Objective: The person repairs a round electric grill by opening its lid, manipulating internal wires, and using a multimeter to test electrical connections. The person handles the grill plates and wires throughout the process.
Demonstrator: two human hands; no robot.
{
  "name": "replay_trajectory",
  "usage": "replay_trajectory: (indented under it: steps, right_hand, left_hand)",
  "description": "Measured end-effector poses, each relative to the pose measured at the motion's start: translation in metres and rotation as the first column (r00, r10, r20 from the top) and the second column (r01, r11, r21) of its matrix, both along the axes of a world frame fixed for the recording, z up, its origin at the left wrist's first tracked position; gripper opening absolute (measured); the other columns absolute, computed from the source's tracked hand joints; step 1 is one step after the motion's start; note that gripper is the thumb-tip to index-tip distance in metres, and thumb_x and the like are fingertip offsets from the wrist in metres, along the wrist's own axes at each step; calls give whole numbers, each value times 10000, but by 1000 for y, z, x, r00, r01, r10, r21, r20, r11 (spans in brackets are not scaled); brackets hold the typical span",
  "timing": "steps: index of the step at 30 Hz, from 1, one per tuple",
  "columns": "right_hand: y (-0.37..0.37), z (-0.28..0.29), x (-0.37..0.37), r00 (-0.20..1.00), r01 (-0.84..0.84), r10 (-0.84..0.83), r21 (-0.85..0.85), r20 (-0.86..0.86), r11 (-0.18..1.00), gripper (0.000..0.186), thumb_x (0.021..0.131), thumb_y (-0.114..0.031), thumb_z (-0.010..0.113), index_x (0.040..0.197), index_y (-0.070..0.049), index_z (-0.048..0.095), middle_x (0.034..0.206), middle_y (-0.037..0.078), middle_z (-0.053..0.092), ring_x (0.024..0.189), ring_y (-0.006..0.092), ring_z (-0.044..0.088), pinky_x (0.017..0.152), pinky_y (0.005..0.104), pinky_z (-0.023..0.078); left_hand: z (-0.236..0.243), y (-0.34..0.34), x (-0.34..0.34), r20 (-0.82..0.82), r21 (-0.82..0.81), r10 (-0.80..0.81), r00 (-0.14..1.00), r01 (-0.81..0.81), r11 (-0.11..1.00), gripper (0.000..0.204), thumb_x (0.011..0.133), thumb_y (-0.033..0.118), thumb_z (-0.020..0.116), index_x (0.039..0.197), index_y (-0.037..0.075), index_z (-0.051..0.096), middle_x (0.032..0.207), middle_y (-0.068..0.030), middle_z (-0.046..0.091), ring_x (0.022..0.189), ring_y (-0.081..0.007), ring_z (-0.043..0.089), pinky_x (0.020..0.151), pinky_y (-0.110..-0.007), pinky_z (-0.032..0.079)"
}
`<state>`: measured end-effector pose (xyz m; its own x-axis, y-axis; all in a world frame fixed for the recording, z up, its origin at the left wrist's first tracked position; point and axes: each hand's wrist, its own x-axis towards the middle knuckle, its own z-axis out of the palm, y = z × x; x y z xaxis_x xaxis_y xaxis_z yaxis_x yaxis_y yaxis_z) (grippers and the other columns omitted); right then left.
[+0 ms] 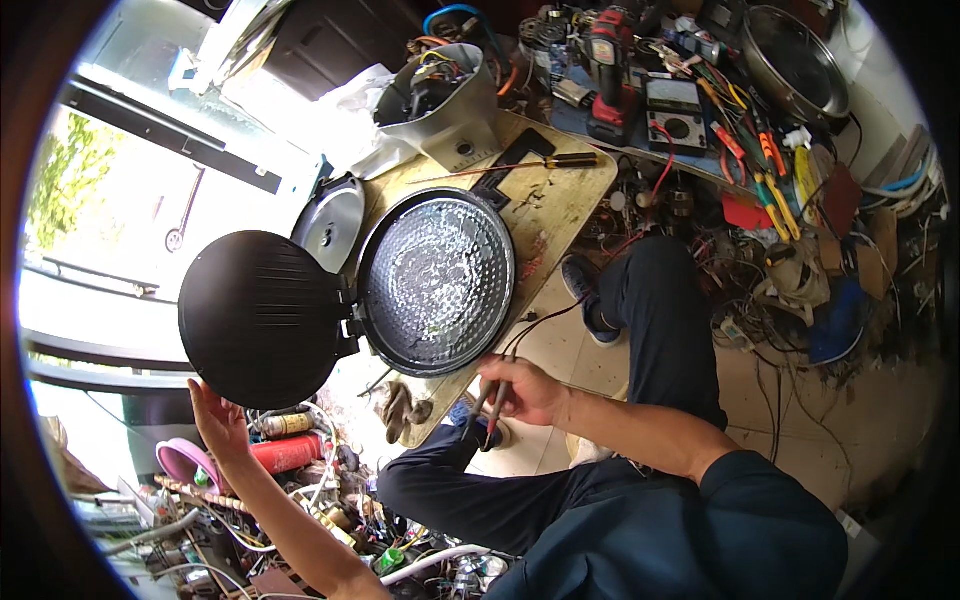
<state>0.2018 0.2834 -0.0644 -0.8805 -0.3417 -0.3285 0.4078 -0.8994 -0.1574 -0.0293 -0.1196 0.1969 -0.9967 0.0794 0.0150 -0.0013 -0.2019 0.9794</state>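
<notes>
A round electric griddle (437,285) lies opened out on the wooden board, its dimpled pan wet-looking and shiny. Hinged to its left side is a black round lid (262,320), which reaches past the board. My left hand (219,422) is at the lid's lower rim, gripping the edge; some fingers are hidden behind it. Just below the pan, my right hand (524,390) is closed around two slim dark sticks with cords (487,408) that look like test probes. One has a reddish part, and their tips point down.
A screwdriver (575,160) and a black square (515,160) lie on the board (570,200). Behind are a bin of parts (440,120), a red drill (610,75), a meter (676,115) and several pliers. A grey disc (330,220) leans beside the griddle. Cables and scrap crowd the floor.
</notes>
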Motion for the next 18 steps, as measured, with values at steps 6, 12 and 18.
replay_trajectory:
  steps: [6,12,18]
  right_hand:
    - [46,20,-34,999,50,-50,61,2,997,260,967,-247,659,781,-67,666,615,64,620,430,98,470,399,212,347]
    - [87,18,-84,1000,12,-12,150,-2,989,384,994,-306,594,731,-33,653,563,61,605,390,92,426,373,222,320]
    - [96,2,-102,994,73,-59,171,-91,983,320,978,-274,635,731,-70,650,603,30,601,415,97,427,387,243,299]
  left_hand:
    - [-5,16,40,-80,59,-7,997,11,998,337,1085,394,572,1066,77,684,858,16,665,579,-53,441,433,-191,282]
    - [19,95,71,-155,-81,-28,987,15,997,175,1053,164,644,1034,-5,685,752,-6,633,521,-37,410,445,-173,281]
    - [41,161,95,-131,-288,-63,989,23,957,254,1022,159,690,1151,-59,692,1003,-127,739,583,-52,476,527,-186,349]
